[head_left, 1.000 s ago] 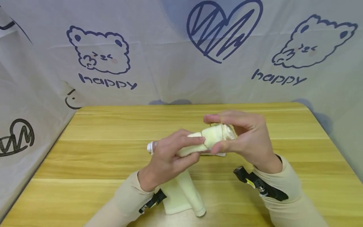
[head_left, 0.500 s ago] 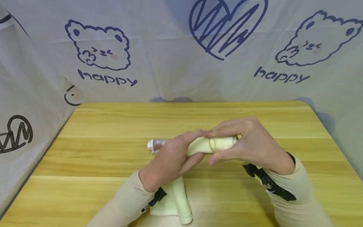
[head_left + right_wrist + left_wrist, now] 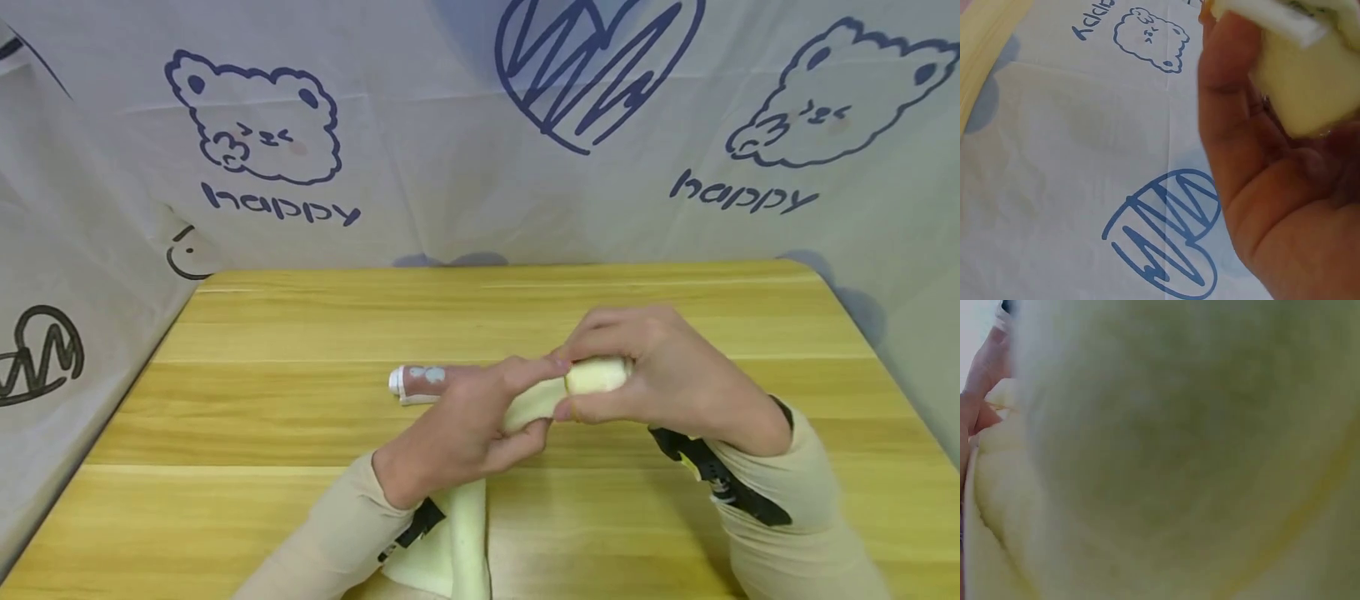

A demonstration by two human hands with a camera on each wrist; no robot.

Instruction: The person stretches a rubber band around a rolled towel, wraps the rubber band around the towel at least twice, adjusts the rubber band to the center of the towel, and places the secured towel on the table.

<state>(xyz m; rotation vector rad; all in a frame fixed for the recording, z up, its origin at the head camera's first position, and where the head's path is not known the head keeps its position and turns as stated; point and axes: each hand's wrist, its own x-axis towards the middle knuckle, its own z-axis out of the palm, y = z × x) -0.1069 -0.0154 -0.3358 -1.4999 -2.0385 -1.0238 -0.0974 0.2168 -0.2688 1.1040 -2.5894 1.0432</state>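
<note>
Two hands hold a pale yellow cloth roll (image 3: 535, 406) above the wooden table (image 3: 262, 425).
The left hand (image 3: 465, 429) has its fingers curled around the roll's middle, and the right hand (image 3: 671, 379) grips the right end between thumb and fingers. Behind the left hand lies a brownish-pink tube (image 3: 423, 383) with white cap; the hand covers its other end. More pale cloth (image 3: 468, 542) is below the left wrist, partly hidden by the sleeve (image 3: 341, 517). In the left wrist view, blurred cloth blocks most. A white sheet (image 3: 420, 167) with blue drawings hangs behind the table.
</note>
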